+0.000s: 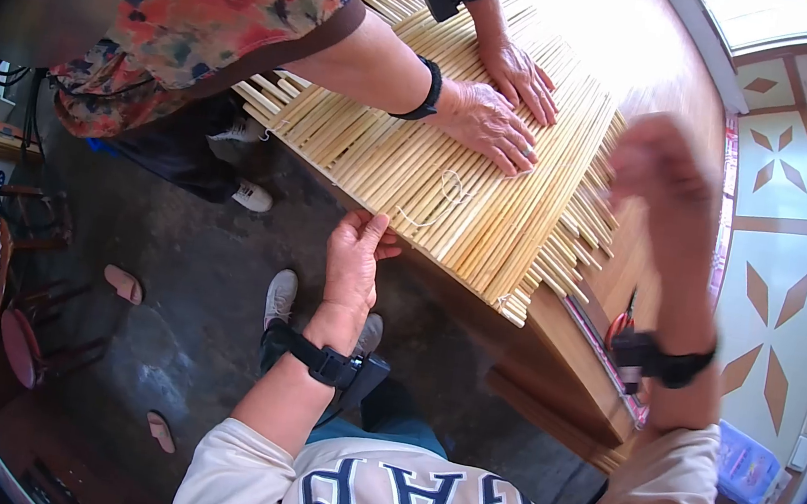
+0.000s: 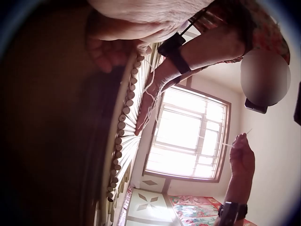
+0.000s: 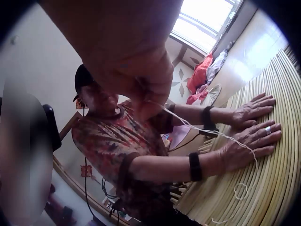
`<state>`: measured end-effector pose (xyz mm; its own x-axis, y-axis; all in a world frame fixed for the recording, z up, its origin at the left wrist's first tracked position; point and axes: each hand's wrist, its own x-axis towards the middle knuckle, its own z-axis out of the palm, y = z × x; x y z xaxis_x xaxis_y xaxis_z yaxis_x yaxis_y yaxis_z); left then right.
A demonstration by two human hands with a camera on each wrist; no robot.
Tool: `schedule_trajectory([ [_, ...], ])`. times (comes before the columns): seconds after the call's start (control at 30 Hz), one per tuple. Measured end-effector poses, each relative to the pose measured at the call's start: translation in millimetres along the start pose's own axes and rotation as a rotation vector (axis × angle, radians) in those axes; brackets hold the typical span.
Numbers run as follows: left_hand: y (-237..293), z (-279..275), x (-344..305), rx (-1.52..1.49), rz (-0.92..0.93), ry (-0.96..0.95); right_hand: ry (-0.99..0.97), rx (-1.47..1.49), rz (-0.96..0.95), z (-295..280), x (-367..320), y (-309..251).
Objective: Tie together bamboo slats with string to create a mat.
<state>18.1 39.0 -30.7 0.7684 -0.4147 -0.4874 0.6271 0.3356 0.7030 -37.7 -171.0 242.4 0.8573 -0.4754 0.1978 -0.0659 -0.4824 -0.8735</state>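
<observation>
The left hand [image 1: 354, 258] has its fingers [image 2: 110, 52] curled together round the near edge of the stick mat [image 1: 472, 190], clamped on it from below. The right hand [image 1: 658, 162] is raised above the mat's right end, blurred in the head view. In the right wrist view its fingertips [image 3: 141, 92] pinch a white thread [image 3: 207, 126], which runs down to the mat and lies there in loose loops.

The mat lies flat on the wooden table [image 1: 564, 342], reaching from the far left to the near right. A second person's two hands [image 1: 488, 121] press on it, palms down and fingers spread, just beyond the thread.

The only readable writing is "GAP", in large dark letters on the cream sweatshirt [image 1: 423, 501]. A blue plastic packet [image 1: 745, 463] sits at the near right; its contents cannot be told.

The mat's stick ends jut unevenly past its right edge, and its near edge overhangs the table. Left of the table lies open dark floor [image 1: 181, 255] with scattered slippers.
</observation>
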Motion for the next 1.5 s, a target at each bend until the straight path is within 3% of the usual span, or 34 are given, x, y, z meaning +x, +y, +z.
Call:
schedule_trajectory([
  [0.03, 0.9, -0.3, -0.3, -0.025, -0.018, 0.003, -0.131, 0.087, 0.125, 30.0, -9.1, 16.7],
  [0.1, 3.9, 0.8, -0.4, -0.047, -0.04, 0.01, -0.393, 0.015, 0.06, 80.6, -25.1, 37.3],
  [0.13, 5.5, 1.7, -1.1, -0.053, -0.052, 0.016, -0.473, 0.012, 0.138, 98.8, -31.6, 47.3],
  [0.17, 7.4, 2.7, -2.2, -0.058, -0.063, 0.022, -0.517, -0.073, 0.193, 110.8, -35.2, 59.6],
  [0.27, 13.9, 7.1, -6.1, -0.101, -0.09, 0.02, -0.615, -0.346, 0.089, 126.6, -40.0, 85.7],
  [0.47, 16.9, 7.6, -10.3, -0.111, -0.033, -0.051, -0.552, -0.451, -0.102, 127.5, -44.7, 112.6],
  [0.77, 13.8, 9.4, -8.5, -0.068, -0.014, -0.016, -0.627, -0.591, -0.197, 130.7, -39.1, 106.4],
  [1.0, 14.0, 13.2, -11.5, -0.146, -0.041, 0.048, -0.591, -0.738, -0.196, 135.5, -36.4, 103.9],
  [1.4, 9.3, 16.2, -10.2, -0.061, 0.008, 0.044, -0.754, -0.853, -0.181, 133.8, -30.4, 95.6],
  [1.47, 9.1, 14.7, -9.5, -0.066, -0.008, 0.042, -0.611, -0.674, -0.138, 126.6, -25.2, 92.9],
  [1.5, 8.6, 14.3, -9.5, -0.071, -0.018, 0.039, -0.433, -0.542, -0.207, 120.5, -17.7, 95.8],
])
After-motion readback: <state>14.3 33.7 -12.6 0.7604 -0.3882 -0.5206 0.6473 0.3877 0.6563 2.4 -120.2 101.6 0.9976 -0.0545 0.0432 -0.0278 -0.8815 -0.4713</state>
